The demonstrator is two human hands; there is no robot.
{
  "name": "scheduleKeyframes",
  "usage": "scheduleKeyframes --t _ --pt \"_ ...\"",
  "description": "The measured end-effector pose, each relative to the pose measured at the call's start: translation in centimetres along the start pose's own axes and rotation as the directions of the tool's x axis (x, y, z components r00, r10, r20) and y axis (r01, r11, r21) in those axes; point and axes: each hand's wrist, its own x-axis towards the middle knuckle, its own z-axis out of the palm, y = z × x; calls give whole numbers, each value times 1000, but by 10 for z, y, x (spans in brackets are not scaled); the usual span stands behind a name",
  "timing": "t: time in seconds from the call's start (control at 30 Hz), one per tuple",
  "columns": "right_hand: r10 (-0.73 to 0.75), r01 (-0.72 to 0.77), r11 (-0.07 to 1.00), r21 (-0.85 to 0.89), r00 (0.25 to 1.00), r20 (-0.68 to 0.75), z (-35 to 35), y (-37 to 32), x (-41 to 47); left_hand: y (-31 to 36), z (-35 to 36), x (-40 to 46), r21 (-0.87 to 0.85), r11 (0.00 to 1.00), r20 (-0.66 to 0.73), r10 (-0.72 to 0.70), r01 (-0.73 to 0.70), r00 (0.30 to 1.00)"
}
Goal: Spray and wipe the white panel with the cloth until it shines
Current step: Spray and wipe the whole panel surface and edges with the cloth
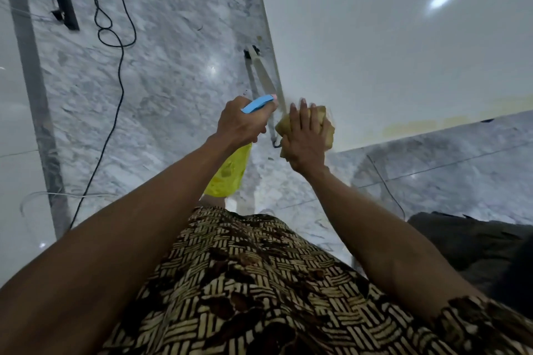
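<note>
The left hand (243,121) grips the neck of a spray bottle (229,173), its fingers curled around it just under the blue spray head (257,104). The yellow body of the bottle hangs below the hand, tilted toward the person. The blue head points toward the lower left edge of the white panel (403,46).

The right hand (305,138) presses a folded tan cloth (326,124) flat against the white panel near its lower left corner. The fingers (302,112) lie straight and close together across the back of the cloth, fingertips pointing up; the cloth sticks out beyond them to the right and a little below the palm. The hand and cloth are slightly blurred. The two hands sit just beside each other, the spray head near the cloth's left edge.

The panel is glossy and carries a bright reflection of a light in its upper right. A marbled grey floor (173,52) lies to its left, with a black cable (115,37) looping away from a black power strip (66,8). A brown patterned garment (259,282) fills the lower part of the view.
</note>
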Motion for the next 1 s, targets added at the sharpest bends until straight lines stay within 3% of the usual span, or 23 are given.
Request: scheduleKeyframes --t 0.3,0.33,0.4,0.47,0.53,0.63,0.7,0.77,0.83,1.0 --pt "-273 272 962 -32 962 -24 19 49 -86 -25 62 -79 15 1000 -46 13 -12 999" --pt "-275 275 961 25 961 -11 18 56 -95 -26 65 -86 5 1000 -47 16 -15 999" --pt "-164 124 900 418 985 60 8 70 -115 -24 69 -101 -19 999 -47 28 -29 998" --pt "68 -192 634 749 979 194 -1 88 -130 -16 71 -118 -47 997 -46 62 -64 997" --pt "221 -396 294 870 914 341 -23 98 -141 -3 70 -130 -72 992 -55 100 -104 993" --pt "140 -401 -327 856 875 463 -63 116 -139 25 70 -142 -78 983 -59 164 -169 985" --pt "24 -324 -611 722 904 427 -88 133 -137 45 73 -145 -76 973 -54 213 -217 976" --pt "-35 -242 -763 600 942 335 -105 142 -134 64 75 -144 -75 965 -46 249 -252 967" --pt "-31 -182 -844 504 955 294 -123 146 -129 83 78 -140 -60 959 -25 276 -277 961" --pt "-120 -197 -879 434 973 198 -154 148 -86 130 82 -108 -35 946 31 323 -322 946"
